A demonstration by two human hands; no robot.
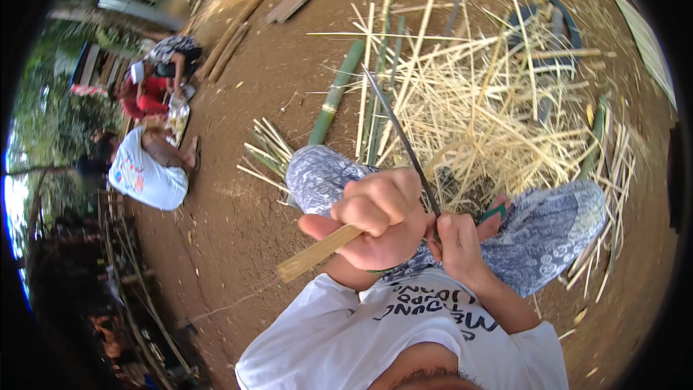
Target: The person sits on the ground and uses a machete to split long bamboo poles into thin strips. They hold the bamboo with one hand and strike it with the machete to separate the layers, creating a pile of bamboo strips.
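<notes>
My left hand (pixel 379 213) is closed in a fist, its thumb pointing left. Out of it sticks the end of a flat, light-coloured wooden piece (pixel 314 255); whether this is a handle or a split strip I cannot tell. My right hand (pixel 458 245) pinches the near end of a long, thin dark strip (pixel 393 119) between thumb and fingers. From there the strip runs past my left hand, up and to the left, over the ground. Both hands are close together in front of my shirt, between my knees.
Before my legs spreads a heap of pale bamboo shavings (pixel 498 119). A green bamboo length (pixel 338 94) and a bundle of split sticks (pixel 267 148) lie on the left; more thin sticks (pixel 610 188) lie right. Several people sit far left, one in a light shirt (pixel 148 173).
</notes>
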